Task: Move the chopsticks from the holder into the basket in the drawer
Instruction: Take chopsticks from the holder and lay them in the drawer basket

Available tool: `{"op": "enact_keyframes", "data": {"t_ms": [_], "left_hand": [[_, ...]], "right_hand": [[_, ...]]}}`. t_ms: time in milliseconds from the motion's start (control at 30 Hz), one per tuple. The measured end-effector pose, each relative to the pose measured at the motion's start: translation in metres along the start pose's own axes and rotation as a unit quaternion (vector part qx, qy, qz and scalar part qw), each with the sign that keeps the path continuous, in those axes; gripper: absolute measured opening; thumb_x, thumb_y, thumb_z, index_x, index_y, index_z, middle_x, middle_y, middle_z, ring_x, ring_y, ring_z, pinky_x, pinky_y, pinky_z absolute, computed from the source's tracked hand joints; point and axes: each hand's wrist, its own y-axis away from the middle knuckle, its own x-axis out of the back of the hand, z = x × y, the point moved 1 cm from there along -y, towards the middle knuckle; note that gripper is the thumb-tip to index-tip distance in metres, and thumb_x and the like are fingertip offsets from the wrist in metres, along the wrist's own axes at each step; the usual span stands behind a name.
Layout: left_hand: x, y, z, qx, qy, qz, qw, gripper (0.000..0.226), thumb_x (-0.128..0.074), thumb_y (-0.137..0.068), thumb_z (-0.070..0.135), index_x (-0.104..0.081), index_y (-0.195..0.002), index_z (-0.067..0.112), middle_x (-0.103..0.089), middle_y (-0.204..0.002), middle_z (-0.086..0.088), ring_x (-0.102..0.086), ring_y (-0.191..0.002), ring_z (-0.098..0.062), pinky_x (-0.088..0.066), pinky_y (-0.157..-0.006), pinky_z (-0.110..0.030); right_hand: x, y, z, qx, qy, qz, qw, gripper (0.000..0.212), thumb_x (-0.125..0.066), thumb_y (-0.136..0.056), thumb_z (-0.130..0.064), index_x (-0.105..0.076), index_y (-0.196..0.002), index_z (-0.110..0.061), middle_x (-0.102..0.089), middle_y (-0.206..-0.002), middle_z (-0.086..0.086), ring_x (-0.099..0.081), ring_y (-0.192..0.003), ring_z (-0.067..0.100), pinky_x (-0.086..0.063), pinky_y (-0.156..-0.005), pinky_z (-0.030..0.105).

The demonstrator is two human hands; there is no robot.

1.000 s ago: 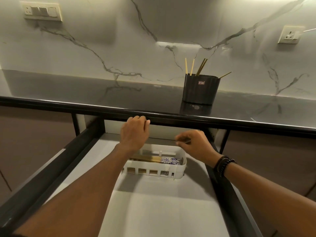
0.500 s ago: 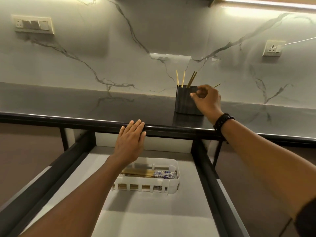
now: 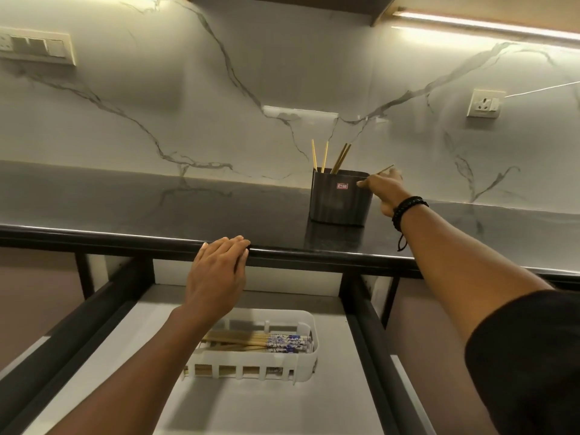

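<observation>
A black holder (image 3: 339, 199) stands on the dark counter near the marble wall, with several wooden chopsticks (image 3: 329, 157) sticking up from it. My right hand (image 3: 384, 189) reaches to the holder's right rim and pinches one slanted chopstick (image 3: 386, 168) there. My left hand (image 3: 219, 271) rests flat, fingers straight, on the counter's front edge. Below, a white slotted basket (image 3: 301, 365) lies in the open drawer (image 3: 266, 409) and holds several chopsticks (image 3: 260, 340) with blue-patterned ends.
The counter's black front edge (image 3: 314, 254) overhangs the drawer's back. Dark drawer side rails (image 3: 379, 356) run along both sides. A switch plate (image 3: 37, 47) and a socket (image 3: 483, 103) are on the wall, and an upper shelf with a light strip (image 3: 470, 23) is above.
My right hand went from above the basket in the drawer up to the holder and now pinches a chopstick at its right rim. The left hand stayed at the counter edge.
</observation>
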Motion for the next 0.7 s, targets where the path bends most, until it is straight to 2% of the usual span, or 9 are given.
{"op": "enact_keyframes", "data": {"t_ms": [67, 133, 200, 267, 333, 400, 533, 633, 700], "left_hand": [[-0.002, -0.001, 0.0, -0.001, -0.002, 0.009, 1.0, 0.034, -0.043, -0.099, 0.023, -0.055, -0.13, 0.016, -0.058, -0.133, -0.003, -0.047, -0.129, -0.022, -0.032, -0.111, -0.047], [-0.003, -0.002, 0.0, -0.003, -0.007, 0.016, 1.0, 0.033, -0.044, -0.099, 0.023, -0.056, -0.129, 0.016, -0.059, -0.131, -0.003, -0.049, -0.126, -0.022, -0.034, -0.109, -0.048], [-0.004, -0.002, -0.001, -0.004, -0.011, 0.021, 1.0, 0.032, -0.045, -0.098, 0.023, -0.057, -0.128, 0.017, -0.06, -0.13, -0.002, -0.05, -0.125, -0.022, -0.034, -0.108, -0.048], [-0.004, -0.002, -0.001, -0.007, -0.015, 0.022, 1.0, 0.032, -0.046, -0.098, 0.023, -0.057, -0.127, 0.018, -0.06, -0.13, -0.001, -0.05, -0.125, -0.022, -0.033, -0.109, -0.048], [-0.004, -0.002, -0.002, -0.009, -0.015, 0.02, 1.0, 0.032, -0.047, -0.098, 0.023, -0.058, -0.127, 0.018, -0.06, -0.13, -0.001, -0.05, -0.125, -0.022, -0.033, -0.109, -0.048], [-0.004, -0.001, -0.002, -0.008, -0.014, 0.017, 1.0, 0.032, -0.047, -0.098, 0.022, -0.057, -0.128, 0.018, -0.059, -0.131, -0.002, -0.049, -0.126, -0.023, -0.032, -0.11, -0.049], [-0.004, -0.001, -0.002, -0.002, -0.014, 0.015, 1.0, 0.032, -0.047, -0.098, 0.023, -0.057, -0.128, 0.019, -0.059, -0.132, -0.002, -0.048, -0.127, -0.024, -0.033, -0.108, -0.05], [-0.004, -0.002, -0.001, 0.005, -0.015, 0.012, 1.0, 0.033, -0.046, -0.098, 0.024, -0.056, -0.129, 0.02, -0.058, -0.132, -0.002, -0.047, -0.127, -0.024, -0.033, -0.108, -0.049], [-0.004, -0.002, -0.001, 0.01, -0.017, 0.009, 1.0, 0.033, -0.045, -0.099, 0.025, -0.055, -0.13, 0.02, -0.058, -0.132, -0.003, -0.046, -0.127, -0.024, -0.032, -0.109, -0.048]], "right_hand": [[-0.009, 0.0, -0.002, 0.048, 0.004, -0.016, 0.999, 0.088, -0.071, -0.084, 0.0, -0.016, -0.153, -0.01, -0.029, -0.156, 0.011, -0.036, -0.14, 0.027, -0.034, -0.114, 0.038], [-0.022, -0.001, -0.007, 0.095, 0.004, -0.025, 0.995, 0.088, -0.075, -0.082, -0.004, -0.022, -0.152, -0.01, -0.041, -0.149, 0.01, -0.047, -0.131, 0.025, -0.044, -0.103, 0.031], [-0.035, 0.0, -0.013, 0.154, 0.056, 0.004, 0.987, 0.076, -0.079, -0.08, -0.013, -0.038, -0.144, -0.01, -0.055, -0.132, 0.008, -0.058, -0.111, 0.019, -0.049, -0.088, 0.025], [-0.046, -0.002, -0.019, 0.208, 0.112, 0.05, 0.971, 0.055, -0.079, -0.081, -0.019, -0.053, -0.128, -0.008, -0.064, -0.116, 0.007, -0.062, -0.1, 0.019, -0.05, -0.082, 0.025], [-0.055, -0.005, -0.024, 0.243, 0.15, 0.07, 0.956, 0.036, -0.078, -0.082, -0.021, -0.06, -0.11, -0.007, -0.066, -0.102, 0.008, -0.062, -0.094, 0.022, -0.051, -0.081, 0.03], [-0.061, -0.007, -0.026, 0.259, 0.171, 0.077, 0.948, 0.028, -0.077, -0.083, -0.02, -0.063, -0.103, -0.006, -0.068, -0.098, 0.01, -0.061, -0.088, 0.02, -0.05, -0.079, 0.031], [-0.067, -0.008, -0.029, 0.278, 0.183, 0.093, 0.938, 0.014, -0.073, -0.085, -0.012, -0.067, -0.095, -0.005, -0.071, -0.099, 0.011, -0.066, -0.094, 0.023, -0.048, -0.078, 0.029], [-0.064, -0.007, -0.031, 0.274, 0.173, 0.095, 0.941, 0.014, -0.071, -0.087, -0.01, -0.068, -0.098, -0.002, -0.071, -0.103, 0.013, -0.067, -0.098, 0.025, -0.054, -0.086, 0.035], [-0.06, -0.006, -0.033, 0.276, 0.158, 0.101, 0.943, 0.016, -0.071, -0.087, -0.011, -0.069, -0.1, -0.003, -0.071, -0.104, 0.012, -0.067, -0.098, 0.024, -0.054, -0.089, 0.034]]}}
